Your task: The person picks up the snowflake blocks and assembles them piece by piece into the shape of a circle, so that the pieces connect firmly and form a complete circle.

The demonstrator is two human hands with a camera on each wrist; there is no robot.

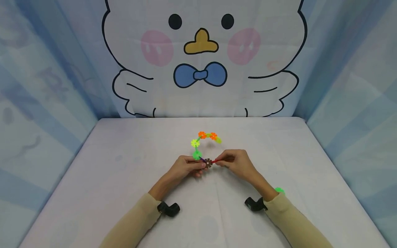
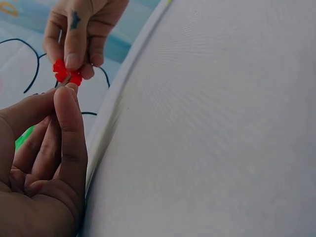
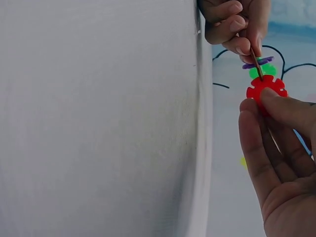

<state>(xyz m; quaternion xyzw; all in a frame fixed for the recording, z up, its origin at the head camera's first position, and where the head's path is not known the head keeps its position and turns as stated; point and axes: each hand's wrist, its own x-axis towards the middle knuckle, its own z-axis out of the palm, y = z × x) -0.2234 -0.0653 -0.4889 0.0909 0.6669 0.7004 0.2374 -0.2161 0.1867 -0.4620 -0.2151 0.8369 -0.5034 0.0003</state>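
Note:
A curved chain of notched plastic snowflake discs rises above the hands in the head view, with a green disc [image 1: 196, 155], a yellow-green disc [image 1: 195, 143] and an orange disc [image 1: 202, 135] along it. At its near end is a brown disc [image 1: 209, 163], pinched between thumb and fingers of my left hand [image 1: 185, 166]. A purple disc [image 3: 258, 63] joins the brown one to the green. My right hand [image 1: 238, 162] pinches a red disc [image 3: 266, 88] from the other side. The red disc meets the brown disc's edge, nearly at right angles to it.
Another green disc [image 1: 280, 190] lies on the white-covered table [image 1: 130, 137] beside the right forearm, partly hidden by it. A dark wrist camera [image 1: 169, 209] sits on each sleeve cuff. Behind the table hangs a printed cloth [image 1: 201, 100].

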